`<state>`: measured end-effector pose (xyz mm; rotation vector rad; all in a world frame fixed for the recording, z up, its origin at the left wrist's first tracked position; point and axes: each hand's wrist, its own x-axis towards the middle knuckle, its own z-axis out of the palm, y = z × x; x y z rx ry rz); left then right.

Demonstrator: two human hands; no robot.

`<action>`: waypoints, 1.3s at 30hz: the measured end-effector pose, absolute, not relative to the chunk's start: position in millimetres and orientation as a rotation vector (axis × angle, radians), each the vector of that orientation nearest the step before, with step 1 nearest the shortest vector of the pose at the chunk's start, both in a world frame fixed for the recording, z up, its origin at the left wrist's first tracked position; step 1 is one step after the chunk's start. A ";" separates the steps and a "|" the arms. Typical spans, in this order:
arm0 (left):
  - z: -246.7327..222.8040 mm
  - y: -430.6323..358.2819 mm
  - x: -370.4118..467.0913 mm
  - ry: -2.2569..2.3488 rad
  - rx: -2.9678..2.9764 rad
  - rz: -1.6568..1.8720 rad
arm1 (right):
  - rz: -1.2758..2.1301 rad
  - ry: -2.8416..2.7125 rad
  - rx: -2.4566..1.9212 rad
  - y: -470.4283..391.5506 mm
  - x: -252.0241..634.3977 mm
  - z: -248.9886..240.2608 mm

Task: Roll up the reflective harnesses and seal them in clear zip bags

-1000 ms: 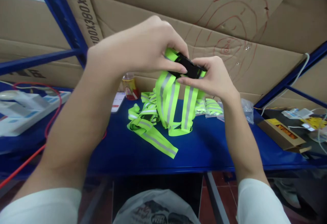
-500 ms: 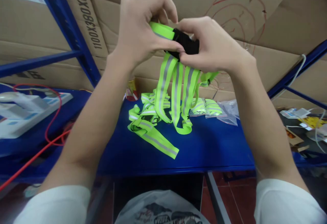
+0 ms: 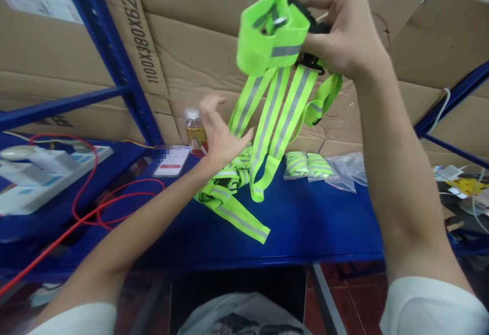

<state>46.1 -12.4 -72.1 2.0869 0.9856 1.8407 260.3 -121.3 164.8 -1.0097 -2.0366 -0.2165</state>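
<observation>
The fluorescent yellow-green reflective strap harness with grey stripes (image 3: 273, 101) hangs in the air above the blue counter (image 3: 313, 223), its upper loop raised at the top of the view and its lower ends trailing onto the counter surface. The right hand (image 3: 344, 29) grasps it at the top, fingers clenched on the black plastic buckle (image 3: 311, 62) and the band beside it. The left hand (image 3: 217, 134) is released, fingers spread, just beside the hanging straps near the heap of webbing; whether a fingertip touches a strap cannot be determined.

Handling judgement: the webbing appears light, soft and fully limp, so it drapes, twists and tangles readily. It is not fragile. The reflective stripes may be slightly slick. The buckle is the only rigid part and gives the firmest hold; a single strap can be pinched flat between thumb and finger to control its lie.

Beyond the harness, two folded harnesses in clear plastic bags (image 3: 310, 166) lie on the far side of the counter. A small amber-filled bottle with a clear cap (image 3: 194, 131) stands to the far left, with a red cable (image 3: 87, 207) looping further left.

Hard to make out: the buckle is mostly covered by the right hand, so its latched or open condition is not visible. How the straps in the heap connect is unclear. A card near the bottle is blurred.
</observation>
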 end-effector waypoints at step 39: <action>-112.2 -29.0 -20.2 0.653 1.979 1.395 | -0.185 -1.777 -1.242 -130.0 356.6 153.3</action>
